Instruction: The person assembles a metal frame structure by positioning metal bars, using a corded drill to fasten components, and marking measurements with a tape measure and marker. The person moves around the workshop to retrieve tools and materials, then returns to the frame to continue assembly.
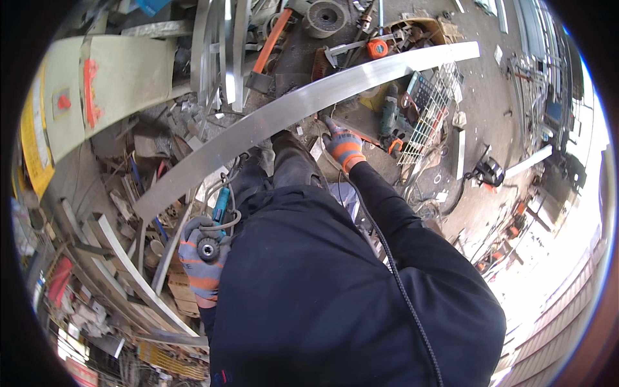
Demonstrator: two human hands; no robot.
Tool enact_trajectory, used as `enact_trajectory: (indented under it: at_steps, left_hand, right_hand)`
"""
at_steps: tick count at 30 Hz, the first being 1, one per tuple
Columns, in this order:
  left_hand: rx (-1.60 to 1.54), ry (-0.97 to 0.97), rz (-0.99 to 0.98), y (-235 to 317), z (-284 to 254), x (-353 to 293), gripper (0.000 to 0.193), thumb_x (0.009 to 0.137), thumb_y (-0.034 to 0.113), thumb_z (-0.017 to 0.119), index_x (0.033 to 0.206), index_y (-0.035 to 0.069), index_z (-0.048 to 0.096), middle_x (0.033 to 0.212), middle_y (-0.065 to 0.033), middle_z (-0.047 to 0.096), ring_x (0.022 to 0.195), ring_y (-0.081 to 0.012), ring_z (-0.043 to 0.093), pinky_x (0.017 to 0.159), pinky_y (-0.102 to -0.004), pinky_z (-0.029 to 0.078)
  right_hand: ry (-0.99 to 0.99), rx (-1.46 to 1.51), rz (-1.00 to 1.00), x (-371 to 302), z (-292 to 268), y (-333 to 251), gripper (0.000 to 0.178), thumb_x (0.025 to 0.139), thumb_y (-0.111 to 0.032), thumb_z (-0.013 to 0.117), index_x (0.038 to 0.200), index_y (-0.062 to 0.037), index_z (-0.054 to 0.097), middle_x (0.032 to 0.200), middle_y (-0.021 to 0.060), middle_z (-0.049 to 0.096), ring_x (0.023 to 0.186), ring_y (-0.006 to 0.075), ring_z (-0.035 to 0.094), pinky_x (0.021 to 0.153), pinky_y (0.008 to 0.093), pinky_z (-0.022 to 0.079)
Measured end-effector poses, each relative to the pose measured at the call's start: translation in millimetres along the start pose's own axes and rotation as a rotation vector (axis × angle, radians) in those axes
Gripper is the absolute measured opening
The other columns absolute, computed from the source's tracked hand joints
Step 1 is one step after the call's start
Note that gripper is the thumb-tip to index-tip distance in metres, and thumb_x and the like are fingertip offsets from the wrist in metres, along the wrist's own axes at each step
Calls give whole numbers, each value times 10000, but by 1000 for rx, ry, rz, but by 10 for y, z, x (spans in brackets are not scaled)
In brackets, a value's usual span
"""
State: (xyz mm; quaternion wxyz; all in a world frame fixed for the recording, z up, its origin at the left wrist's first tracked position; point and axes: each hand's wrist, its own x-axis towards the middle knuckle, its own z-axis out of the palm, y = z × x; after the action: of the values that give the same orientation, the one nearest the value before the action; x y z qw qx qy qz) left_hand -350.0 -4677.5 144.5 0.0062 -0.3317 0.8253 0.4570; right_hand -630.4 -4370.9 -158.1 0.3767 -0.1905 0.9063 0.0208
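A long silver metal bar spans the view from lower left to upper right, bowed by the lens. My left hand, in a grey glove with orange stripes, is closed around a teal corded power tool beside my leg. The tool's round, chuck-like end points up, with its grey cord looped around it. My right hand, gloved alike, reaches forward just below the bar with its index finger stretched out. Some of its fingers are hard to make out. No held thing shows in it. A dark cord runs below that hand along my right arm.
Beyond the bar's right half lie a teal drill, a white wire rack and an orange tape measure. An orange-handled hammer stands near upright metal lengths. A pale green machine is at left; metal offcuts clutter the lower left.
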Motion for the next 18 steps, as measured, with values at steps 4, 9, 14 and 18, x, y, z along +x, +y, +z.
enact_trajectory:
  at_steps: [4,9,14,18]
  left_hand:
    - [-17,-120,12,-108,-178,282,249,741,20,865,938,42,714,1202,-147,714,1107,-298,702,1007,-415,551]
    - [40,-241,52,-134,-323,523,259,730,19,855,953,29,724,1210,-156,713,1103,-313,705,986,-416,562]
    - [51,-281,92,-122,-304,588,273,733,11,862,965,22,719,1252,-158,700,1120,-311,698,999,-414,559]
    - [70,-272,88,-148,-308,519,277,747,16,873,973,26,714,1280,-146,694,1145,-311,688,1026,-424,553]
  right_hand:
    - [1,195,11,-136,110,3,757,1039,-497,673,1728,-284,443,1452,182,752,1309,405,730,1057,554,587]
    - [142,709,46,-148,227,-157,668,1051,-438,724,1634,-149,575,1278,200,813,1185,370,785,987,473,618]
    - [-218,2144,204,267,362,-454,537,1136,-310,702,1611,-82,595,1032,134,815,879,258,803,731,354,646]
    - [-183,2231,273,499,447,-735,341,1107,-276,766,1372,-65,726,1059,160,813,718,293,797,567,396,616]
